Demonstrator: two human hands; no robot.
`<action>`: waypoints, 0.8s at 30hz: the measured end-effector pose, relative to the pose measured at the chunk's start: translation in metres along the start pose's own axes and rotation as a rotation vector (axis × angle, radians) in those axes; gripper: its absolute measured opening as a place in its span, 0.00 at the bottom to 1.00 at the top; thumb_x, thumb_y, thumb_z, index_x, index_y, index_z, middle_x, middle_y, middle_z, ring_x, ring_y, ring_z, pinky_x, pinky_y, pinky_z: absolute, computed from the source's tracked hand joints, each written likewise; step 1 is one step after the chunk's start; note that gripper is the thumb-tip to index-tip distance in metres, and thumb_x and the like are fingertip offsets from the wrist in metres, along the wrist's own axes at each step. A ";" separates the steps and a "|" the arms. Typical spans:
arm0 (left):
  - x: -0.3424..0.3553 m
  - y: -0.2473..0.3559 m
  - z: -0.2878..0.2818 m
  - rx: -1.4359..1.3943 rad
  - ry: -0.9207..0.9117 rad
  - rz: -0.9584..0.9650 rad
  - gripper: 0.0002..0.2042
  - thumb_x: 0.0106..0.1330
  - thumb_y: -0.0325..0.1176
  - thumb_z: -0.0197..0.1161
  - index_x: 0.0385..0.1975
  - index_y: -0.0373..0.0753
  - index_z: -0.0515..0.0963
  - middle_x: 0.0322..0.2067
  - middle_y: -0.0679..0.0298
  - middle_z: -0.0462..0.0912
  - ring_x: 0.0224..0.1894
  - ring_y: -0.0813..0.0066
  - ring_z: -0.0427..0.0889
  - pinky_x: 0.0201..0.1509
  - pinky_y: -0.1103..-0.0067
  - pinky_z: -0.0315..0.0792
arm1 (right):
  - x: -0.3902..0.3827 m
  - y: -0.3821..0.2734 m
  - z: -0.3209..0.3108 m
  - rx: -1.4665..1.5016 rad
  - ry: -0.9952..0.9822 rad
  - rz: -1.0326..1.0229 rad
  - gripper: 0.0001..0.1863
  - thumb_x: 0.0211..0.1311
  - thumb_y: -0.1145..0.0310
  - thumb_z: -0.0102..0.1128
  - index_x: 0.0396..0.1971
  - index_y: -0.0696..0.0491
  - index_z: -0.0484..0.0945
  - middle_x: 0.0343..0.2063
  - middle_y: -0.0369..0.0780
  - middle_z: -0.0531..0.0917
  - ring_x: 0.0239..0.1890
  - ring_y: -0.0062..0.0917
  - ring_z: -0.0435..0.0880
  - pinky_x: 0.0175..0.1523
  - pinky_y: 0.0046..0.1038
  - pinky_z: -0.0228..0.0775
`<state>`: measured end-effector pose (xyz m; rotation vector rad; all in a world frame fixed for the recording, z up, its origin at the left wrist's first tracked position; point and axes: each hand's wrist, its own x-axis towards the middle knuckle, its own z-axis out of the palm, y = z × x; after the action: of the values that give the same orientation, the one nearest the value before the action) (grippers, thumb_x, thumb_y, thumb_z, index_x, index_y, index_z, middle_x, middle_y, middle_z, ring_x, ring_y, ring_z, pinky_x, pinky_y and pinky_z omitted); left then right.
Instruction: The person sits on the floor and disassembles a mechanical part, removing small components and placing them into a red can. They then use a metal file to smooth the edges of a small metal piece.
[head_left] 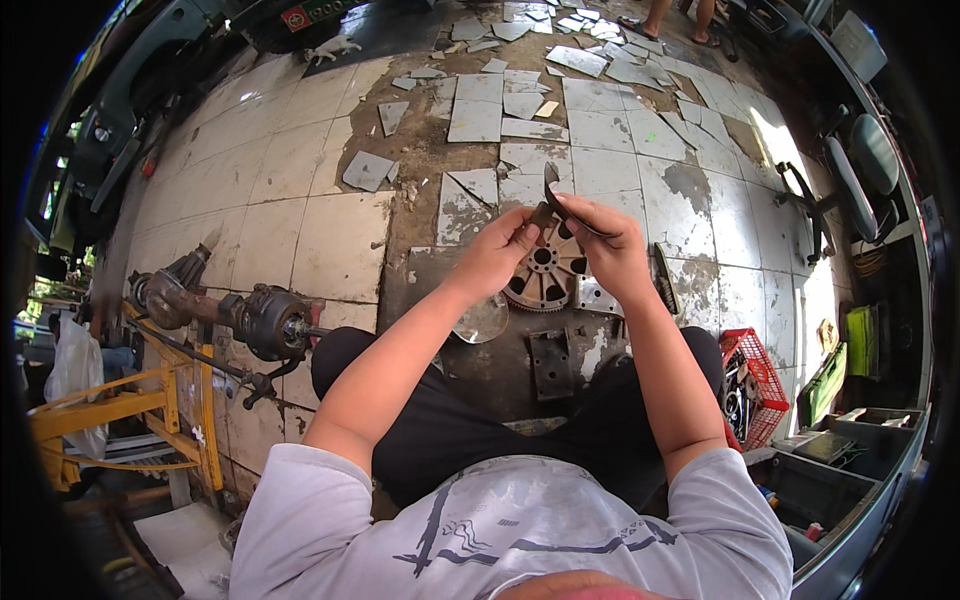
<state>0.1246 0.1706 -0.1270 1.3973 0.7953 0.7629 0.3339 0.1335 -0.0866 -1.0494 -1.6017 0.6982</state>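
In front of my knees, my left hand (502, 248) is closed on a small brownish block (541, 214) whose kind I cannot make out. My right hand (612, 245) grips a thin, dark, curved piece (551, 178) that rises past the fingertips, close beside the block. Whether the two pieces touch is hard to see. Beneath both hands lies a toothed flywheel (543, 288) with a hole in its hub, partly hidden by them. Around it are a shiny round disc (480, 322), a light metal plate with holes (597, 296) and a dark plate with holes (549, 366).
A brush (664, 281) lies right of the flywheel. By my right knee stands a red crate (762, 388) of tools. An axle assembly (225, 312) and a yellow frame (120, 412) are at left. Broken tiles (580, 62) litter the far floor; another person's feet (650, 26) show there.
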 end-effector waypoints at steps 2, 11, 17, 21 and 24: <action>0.002 -0.001 0.001 -0.064 -0.042 0.011 0.15 0.86 0.41 0.53 0.60 0.38 0.77 0.40 0.72 0.79 0.37 0.82 0.71 0.45 0.81 0.70 | -0.006 0.015 0.000 0.036 0.022 0.261 0.19 0.70 0.85 0.62 0.58 0.55 0.87 0.51 0.41 0.92 0.52 0.22 0.89 0.59 0.26 0.78; 0.003 0.000 0.001 -0.066 -0.053 0.056 0.20 0.86 0.50 0.51 0.53 0.39 0.79 0.41 0.71 0.82 0.37 0.82 0.73 0.47 0.81 0.70 | -0.006 0.025 0.003 0.046 0.055 0.280 0.20 0.71 0.84 0.62 0.59 0.54 0.86 0.51 0.42 0.92 0.53 0.24 0.89 0.59 0.27 0.78; 0.002 0.002 0.001 -0.034 -0.031 0.065 0.20 0.86 0.51 0.52 0.49 0.39 0.81 0.39 0.73 0.81 0.36 0.83 0.73 0.47 0.81 0.70 | -0.004 0.007 0.001 -0.054 -0.056 0.134 0.19 0.70 0.85 0.61 0.57 0.55 0.87 0.51 0.43 0.92 0.52 0.25 0.90 0.58 0.28 0.80; 0.002 0.002 0.001 -0.045 -0.016 0.041 0.19 0.86 0.49 0.53 0.51 0.39 0.81 0.39 0.73 0.81 0.37 0.83 0.73 0.48 0.80 0.70 | -0.004 0.013 0.004 0.071 0.111 0.187 0.21 0.69 0.86 0.61 0.58 0.54 0.87 0.52 0.44 0.91 0.53 0.30 0.91 0.60 0.29 0.80; 0.001 0.001 0.000 -0.062 -0.004 0.039 0.18 0.86 0.47 0.52 0.54 0.39 0.81 0.40 0.73 0.81 0.38 0.83 0.73 0.49 0.80 0.71 | -0.002 -0.004 0.001 -0.049 0.004 -0.044 0.21 0.69 0.86 0.61 0.58 0.55 0.86 0.52 0.44 0.91 0.54 0.28 0.91 0.60 0.28 0.79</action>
<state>0.1254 0.1712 -0.1258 1.3624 0.7371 0.8084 0.3316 0.1306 -0.0847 -1.0468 -1.6408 0.6295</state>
